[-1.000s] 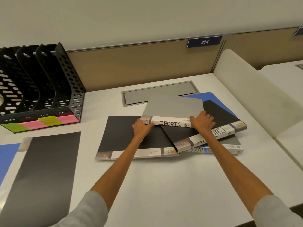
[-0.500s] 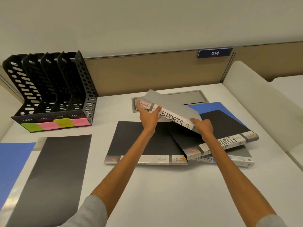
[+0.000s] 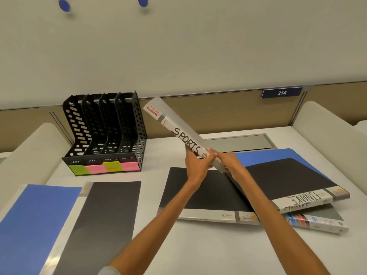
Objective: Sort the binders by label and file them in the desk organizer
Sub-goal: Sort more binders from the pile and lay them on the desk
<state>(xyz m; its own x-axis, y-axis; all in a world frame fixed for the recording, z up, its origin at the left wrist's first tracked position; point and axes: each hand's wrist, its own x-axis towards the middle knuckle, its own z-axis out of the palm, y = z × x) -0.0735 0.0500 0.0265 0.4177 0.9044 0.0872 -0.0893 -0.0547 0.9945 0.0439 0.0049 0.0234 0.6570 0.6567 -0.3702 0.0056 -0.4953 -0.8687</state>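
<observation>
The left hand (image 3: 196, 165) and the right hand (image 3: 228, 163) both grip the low end of the gray binder (image 3: 184, 138). It tilts up in the air above the worktop (image 3: 208, 247), near the black organizer (image 3: 129, 124).

A plain pale wall (image 3: 198, 46) fills the upper view, with two blurred blue round marks (image 3: 64, 5) near its top. Below it runs a tan partition panel (image 3: 228, 113) capped by a grey rail and bearing a blue plate numbered 214 (image 3: 282, 93). The white table (image 3: 198, 247) has a grey recessed cover (image 3: 238, 142) at its back edge. A rounded off-white left divider (image 3: 29, 155) and right divider (image 3: 327, 135) flank it.
</observation>
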